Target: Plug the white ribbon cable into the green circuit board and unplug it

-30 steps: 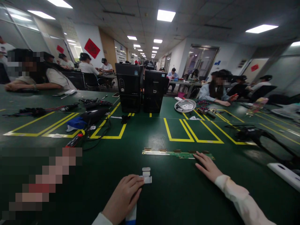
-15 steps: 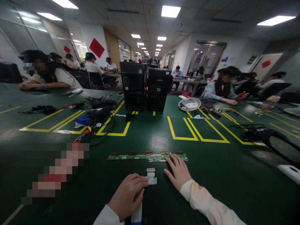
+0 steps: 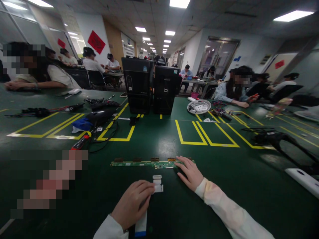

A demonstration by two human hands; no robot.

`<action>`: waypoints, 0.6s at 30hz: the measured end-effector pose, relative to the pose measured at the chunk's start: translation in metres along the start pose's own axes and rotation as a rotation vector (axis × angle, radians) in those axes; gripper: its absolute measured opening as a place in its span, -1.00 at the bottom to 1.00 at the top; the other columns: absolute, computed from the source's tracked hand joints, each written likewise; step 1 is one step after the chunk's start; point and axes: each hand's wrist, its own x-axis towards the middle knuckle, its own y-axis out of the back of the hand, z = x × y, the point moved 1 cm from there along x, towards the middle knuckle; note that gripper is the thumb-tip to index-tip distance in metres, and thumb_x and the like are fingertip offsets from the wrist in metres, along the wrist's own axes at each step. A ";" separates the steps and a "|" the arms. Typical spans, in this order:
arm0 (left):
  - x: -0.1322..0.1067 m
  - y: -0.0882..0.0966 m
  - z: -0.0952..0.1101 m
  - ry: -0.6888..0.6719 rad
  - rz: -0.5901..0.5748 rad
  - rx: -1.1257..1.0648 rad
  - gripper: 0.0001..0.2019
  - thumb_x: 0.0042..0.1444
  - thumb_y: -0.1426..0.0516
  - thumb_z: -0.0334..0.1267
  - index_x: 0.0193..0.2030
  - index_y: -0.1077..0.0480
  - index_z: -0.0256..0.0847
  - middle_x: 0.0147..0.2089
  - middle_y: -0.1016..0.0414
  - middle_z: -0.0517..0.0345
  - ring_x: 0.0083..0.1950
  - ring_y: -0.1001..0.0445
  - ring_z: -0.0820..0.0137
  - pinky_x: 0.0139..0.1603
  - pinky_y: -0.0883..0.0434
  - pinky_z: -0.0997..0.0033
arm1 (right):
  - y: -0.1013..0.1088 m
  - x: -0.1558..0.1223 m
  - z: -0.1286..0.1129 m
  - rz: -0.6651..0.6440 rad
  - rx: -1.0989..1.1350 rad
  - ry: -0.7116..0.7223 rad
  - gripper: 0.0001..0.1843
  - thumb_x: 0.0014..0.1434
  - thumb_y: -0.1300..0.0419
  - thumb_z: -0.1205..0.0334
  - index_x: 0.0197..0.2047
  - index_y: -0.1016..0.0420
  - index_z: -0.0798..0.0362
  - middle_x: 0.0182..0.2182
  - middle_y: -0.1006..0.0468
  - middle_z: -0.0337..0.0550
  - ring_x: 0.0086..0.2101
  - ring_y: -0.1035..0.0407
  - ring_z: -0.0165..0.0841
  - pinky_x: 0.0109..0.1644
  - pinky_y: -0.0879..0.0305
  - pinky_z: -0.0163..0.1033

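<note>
A long, narrow green circuit board [image 3: 136,164] with several brownish-gold tabs along its far edge lies across the dark green table. My right hand [image 3: 190,174] rests over its right end, fingers stretched out and thumb apart. Nearer me, my left hand [image 3: 132,200] has its fingers and thumb closed on a white flat ribbon cable [image 3: 159,189]. The folded end of that cable, with its connector, points toward the board but is apart from it. A blue-tipped tail of the cable emerges below my palm, and its middle is hidden by the hand.
Two black computer towers [image 3: 164,91] stand at the far side. On the left lie a black tool with a blue part [image 3: 99,118] and cords; a blurred-out patch covers the near left. A white round basket [image 3: 198,107] and a black cable bundle [image 3: 276,139] are on the right. Co-workers sit beyond.
The whole view has shifted slightly. My right hand has slid a little to the right along the board, covering more of its end. My left hand keeps its hold on the cable.
</note>
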 end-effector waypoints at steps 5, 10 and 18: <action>0.003 -0.009 0.008 0.014 -0.057 0.092 -0.58 0.21 0.00 -0.37 0.22 -0.23 -0.07 0.23 -0.31 0.13 0.24 -0.23 0.26 0.21 -0.28 0.12 | -0.004 -0.001 0.002 -0.052 0.031 -0.010 -0.56 0.25 0.01 0.18 0.16 -0.27 0.13 0.16 -0.27 0.09 0.17 -0.13 -0.19 0.22 -0.13 0.05; 0.004 -0.021 0.017 0.086 -0.092 0.191 -0.56 0.24 -0.02 -0.19 0.25 -0.18 -0.15 0.27 -0.26 0.00 0.25 -0.23 0.16 0.23 -0.23 -0.04 | -0.006 -0.004 -0.009 -0.113 0.077 -0.060 -0.44 0.24 -0.02 0.12 0.25 -0.15 0.17 0.20 -0.22 0.11 0.20 -0.08 -0.18 0.25 -0.08 0.04; 0.015 -0.033 0.029 0.084 -0.105 0.161 -0.53 0.22 -0.05 -0.23 0.26 -0.15 -0.19 0.28 -0.23 -0.04 0.28 -0.19 0.16 0.22 -0.24 0.04 | -0.015 -0.006 -0.026 -0.103 0.081 -0.057 -0.47 0.24 0.00 0.09 0.23 -0.18 0.12 0.24 -0.13 0.08 0.23 0.00 -0.15 0.26 -0.04 0.09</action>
